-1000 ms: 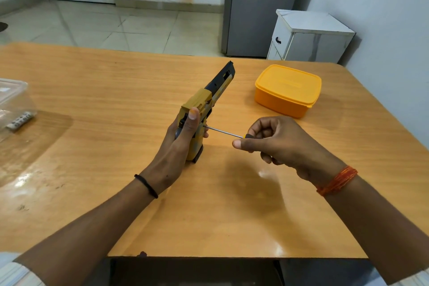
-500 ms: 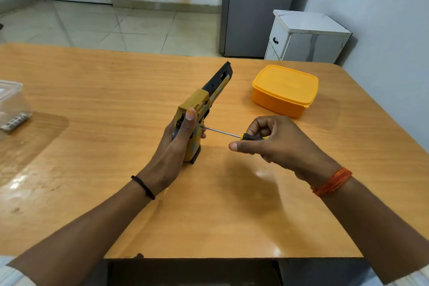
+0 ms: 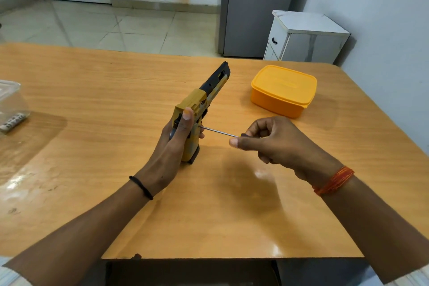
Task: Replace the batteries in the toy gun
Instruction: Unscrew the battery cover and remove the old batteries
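While left hand (image 3: 171, 146) clamps toy gun (image 3: 199, 109) upright mid-table, right hand (image 3: 274, 144) pinches screwdriver (image 3: 220, 133), shaft horizontal, tip at grip's right side.

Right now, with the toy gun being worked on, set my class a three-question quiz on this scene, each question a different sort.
1. True or false: the left hand holds the toy gun with its grip end on the wooden table.
2. Multiple choice: the right hand holds a) a battery b) a screwdriver c) a lid.
3. Short answer: what colour is the closed plastic box beyond the right hand?

Key: 1 true; 2 b, its tip at the gun's grip; 3 orange-yellow.
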